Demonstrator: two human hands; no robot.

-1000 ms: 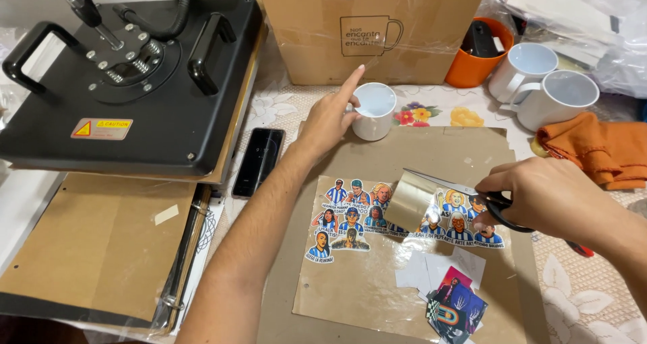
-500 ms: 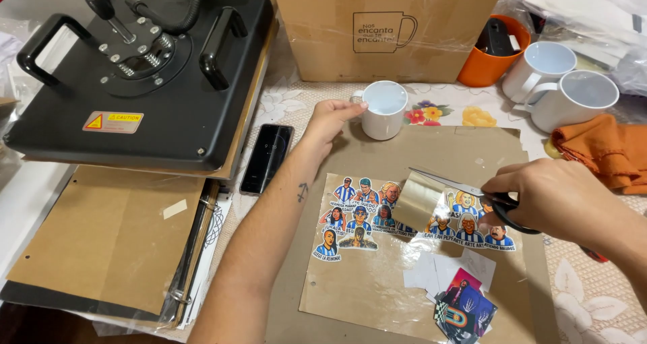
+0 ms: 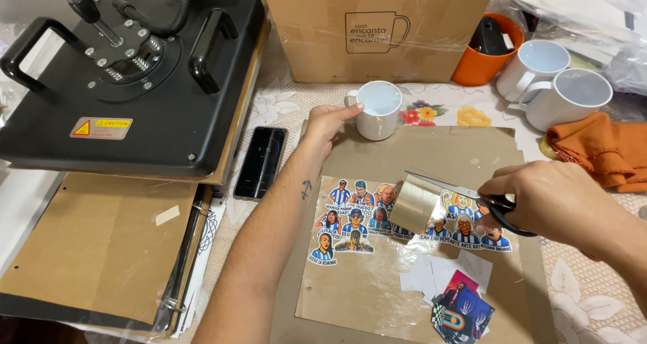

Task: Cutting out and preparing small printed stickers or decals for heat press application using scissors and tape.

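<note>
My left hand [image 3: 327, 125] is reaching forward across the brown cardboard sheet [image 3: 431, 148], fingers curled loosely around the side of the small white ceramic mug [image 3: 377, 109] standing at the sheet's far edge; I'm touching it, thumb near the rim, but it is resting on the table, not lifted. My right hand [image 3: 549, 199] is closed through the black handles of the steel scissors [image 3: 465, 196], blades parted, and a curled strip of shiny film [image 3: 414, 206] is standing up against them, just above the printed sheet of cartoon figure stickers [image 3: 397, 226].

As I'm reading it, the cutting is only partly done: most of the figures are lying together on the clear sheet, uncut, while a few loose offcuts and a colourful dark sticker [image 3: 461, 310] are lying near the sheet's lower right. No mug is carrying a print that I can see; two more white mugs [image 3: 556, 88] are waiting blank at the far right beside the folded orange cloth [image 3: 596, 148]. The black heat press [image 3: 128, 81] is sitting to my left, nothing in it that I can make out, with a black phone [image 3: 261, 162] beside it.
</note>
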